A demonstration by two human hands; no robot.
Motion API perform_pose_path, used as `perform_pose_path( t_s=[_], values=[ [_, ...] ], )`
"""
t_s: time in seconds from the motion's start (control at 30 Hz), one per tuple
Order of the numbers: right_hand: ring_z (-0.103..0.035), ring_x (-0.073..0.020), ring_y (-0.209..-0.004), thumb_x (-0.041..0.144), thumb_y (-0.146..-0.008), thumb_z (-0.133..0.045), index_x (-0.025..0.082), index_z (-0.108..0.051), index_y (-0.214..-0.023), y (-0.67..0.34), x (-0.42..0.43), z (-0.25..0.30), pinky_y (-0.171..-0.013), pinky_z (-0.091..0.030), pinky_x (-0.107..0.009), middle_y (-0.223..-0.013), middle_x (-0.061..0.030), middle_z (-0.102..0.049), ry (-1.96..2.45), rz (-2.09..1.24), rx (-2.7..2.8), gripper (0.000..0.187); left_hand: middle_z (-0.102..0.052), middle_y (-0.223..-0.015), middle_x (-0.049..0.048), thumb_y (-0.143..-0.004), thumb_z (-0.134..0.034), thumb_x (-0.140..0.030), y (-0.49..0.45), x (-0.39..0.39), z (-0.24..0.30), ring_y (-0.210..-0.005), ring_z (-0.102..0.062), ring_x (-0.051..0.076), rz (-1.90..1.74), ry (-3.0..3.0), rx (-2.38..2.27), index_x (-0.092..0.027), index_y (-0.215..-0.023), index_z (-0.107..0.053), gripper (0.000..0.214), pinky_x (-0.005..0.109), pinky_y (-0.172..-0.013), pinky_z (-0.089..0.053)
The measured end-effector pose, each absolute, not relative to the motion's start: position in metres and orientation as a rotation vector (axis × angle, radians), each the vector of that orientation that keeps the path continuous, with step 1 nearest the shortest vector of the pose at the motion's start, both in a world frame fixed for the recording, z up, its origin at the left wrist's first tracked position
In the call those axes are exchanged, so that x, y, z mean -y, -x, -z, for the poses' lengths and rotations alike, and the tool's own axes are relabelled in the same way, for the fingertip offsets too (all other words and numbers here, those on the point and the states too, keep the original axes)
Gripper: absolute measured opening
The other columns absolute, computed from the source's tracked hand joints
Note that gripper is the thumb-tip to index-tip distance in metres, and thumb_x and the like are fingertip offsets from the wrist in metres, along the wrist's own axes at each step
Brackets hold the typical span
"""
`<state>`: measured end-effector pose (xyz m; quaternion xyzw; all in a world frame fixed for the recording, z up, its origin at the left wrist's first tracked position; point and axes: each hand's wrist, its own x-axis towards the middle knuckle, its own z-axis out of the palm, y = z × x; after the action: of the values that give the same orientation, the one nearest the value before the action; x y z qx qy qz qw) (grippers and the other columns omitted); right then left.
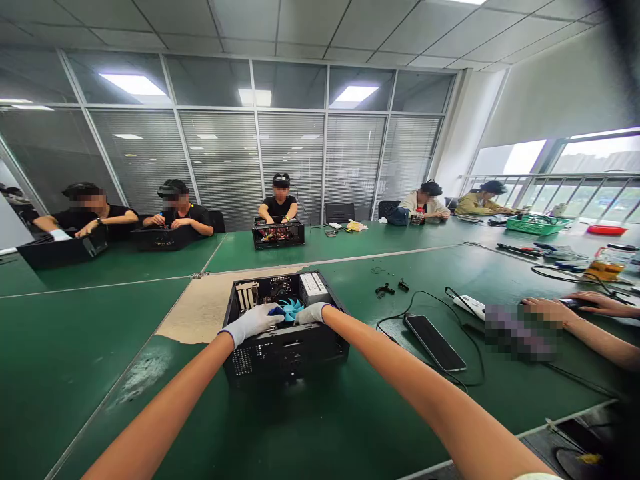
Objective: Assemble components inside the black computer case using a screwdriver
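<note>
A black computer case [295, 353] lies in front of me with its open side up. A light-blue cooling fan [291, 309] sits inside it, between my two gloved hands. My left hand [254, 324] reaches over the near wall at the fan's left, fingers drawn together by a small dark-blue piece that I cannot identify. At the fan's right edge my right hand [311, 314] is bent down into the case, its fingers curled and their tips hidden. A power supply [314, 285] with a white label fills the far right corner.
Brown cardboard [185, 313] lies under the case's left. Right of it are small black parts [385, 289], a phone [435, 342], cables and a power strip [469, 305]. A neighbour's hands [550, 312] rest at the right. Several people sit across the green table [165, 427].
</note>
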<state>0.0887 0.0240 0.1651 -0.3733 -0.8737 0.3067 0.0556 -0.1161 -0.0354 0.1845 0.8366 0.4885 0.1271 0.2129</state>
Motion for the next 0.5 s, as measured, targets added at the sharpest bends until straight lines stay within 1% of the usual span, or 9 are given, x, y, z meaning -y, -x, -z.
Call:
perform_pose_path(
  t_s=[0.1,0.13,0.17,0.23,0.27,0.3,0.37,0.43,0.5],
  values=[
    [-0.063,-0.0167,-0.081,0.025,-0.073,-0.079,0.022,-0.076,-0.087,-0.090,-0.023,-0.166,-0.082,-0.052,-0.027,-0.086,0.0007,-0.075,1.124,-0.951,2.649,0.014,-0.073,-0.119,0.0082,-0.089,-0.055,-0.055,0.115,0.032,-0.179,-0.102,-0.067,0.025,-0.307,-2.318,-1.326,-0.018,-0.119,-0.066,0.049,0.032,-0.090,-0.050],
    [-0.063,-0.0169,-0.084,0.027,-0.074,-0.079,0.021,-0.077,-0.088,-0.093,-0.022,-0.166,-0.082,-0.051,-0.027,-0.088,0.0004,-0.076,1.112,-0.957,2.636,0.015,-0.074,-0.116,0.0067,-0.088,-0.058,-0.054,0.114,0.030,-0.178,-0.099,-0.067,0.024,-0.283,-2.321,-1.318,-0.019,-0.117,-0.067,0.047,0.031,-0.088,-0.051],
    [-0.063,-0.0168,-0.085,0.029,-0.076,-0.078,0.020,-0.077,-0.090,-0.096,-0.021,-0.167,-0.082,-0.050,-0.026,-0.090,0.0004,-0.076,1.102,-0.962,2.612,0.017,-0.076,-0.109,0.0055,-0.087,-0.059,-0.053,0.114,0.028,-0.176,-0.095,-0.067,0.024,-0.254,-2.326,-1.318,-0.019,-0.111,-0.069,0.043,0.030,-0.084,-0.051],
    [-0.061,-0.0160,-0.084,0.034,-0.080,-0.075,0.017,-0.076,-0.094,-0.103,-0.019,-0.170,-0.078,-0.048,-0.024,-0.089,0.0005,-0.075,1.107,-0.963,2.543,0.022,-0.075,-0.089,0.0047,-0.087,-0.061,-0.050,0.113,0.028,-0.177,-0.083,-0.067,0.023,-0.200,-2.347,-1.346,-0.017,-0.093,-0.071,0.036,0.030,-0.077,-0.052],
    [-0.060,-0.0157,-0.081,0.036,-0.081,-0.074,0.016,-0.076,-0.095,-0.105,-0.018,-0.171,-0.075,-0.047,-0.024,-0.087,0.0002,-0.074,1.126,-0.955,2.507,0.025,-0.073,-0.083,0.0051,-0.089,-0.059,-0.048,0.112,0.029,-0.180,-0.079,-0.066,0.024,-0.191,-2.368,-1.372,-0.016,-0.086,-0.070,0.034,0.031,-0.075,-0.051],
    [-0.059,-0.0155,-0.078,0.039,-0.082,-0.074,0.014,-0.075,-0.095,-0.106,-0.017,-0.172,-0.072,-0.046,-0.024,-0.085,-0.0003,-0.073,1.150,-0.934,2.477,0.028,-0.071,-0.083,0.0065,-0.092,-0.056,-0.046,0.112,0.032,-0.184,-0.081,-0.066,0.025,-0.206,-2.398,-1.403,-0.015,-0.085,-0.070,0.035,0.033,-0.078,-0.051],
    [-0.058,-0.0163,-0.077,0.040,-0.079,-0.077,0.014,-0.074,-0.095,-0.105,-0.016,-0.173,-0.072,-0.044,-0.025,-0.084,-0.0018,-0.072,1.152,-0.845,2.465,0.030,-0.071,-0.100,0.0112,-0.098,-0.048,-0.041,0.109,0.040,-0.196,-0.099,-0.064,0.028,-0.306,-2.480,-1.461,-0.015,-0.098,-0.069,0.033,0.040,-0.093,-0.048],
    [-0.060,-0.0188,-0.086,0.034,-0.079,-0.077,0.015,-0.072,-0.098,-0.100,-0.016,-0.172,-0.079,-0.044,-0.027,-0.095,-0.0044,-0.073,1.063,-0.741,2.462,0.027,-0.065,-0.119,0.0149,-0.101,-0.043,-0.032,0.103,0.050,-0.209,-0.118,-0.056,0.031,-0.412,-2.678,-1.463,-0.017,-0.112,-0.066,0.030,0.047,-0.109,-0.038],
    [-0.060,-0.0200,-0.094,0.026,-0.084,-0.070,0.016,-0.071,-0.099,-0.094,-0.017,-0.170,-0.086,-0.044,-0.028,-0.105,-0.0067,-0.073,0.969,-0.701,2.458,0.019,-0.063,-0.123,0.0169,-0.100,-0.043,-0.025,0.095,0.058,-0.218,-0.125,-0.050,0.033,-0.454,-2.858,-1.446,-0.018,-0.114,-0.065,0.027,0.051,-0.115,-0.030]
  ],
)
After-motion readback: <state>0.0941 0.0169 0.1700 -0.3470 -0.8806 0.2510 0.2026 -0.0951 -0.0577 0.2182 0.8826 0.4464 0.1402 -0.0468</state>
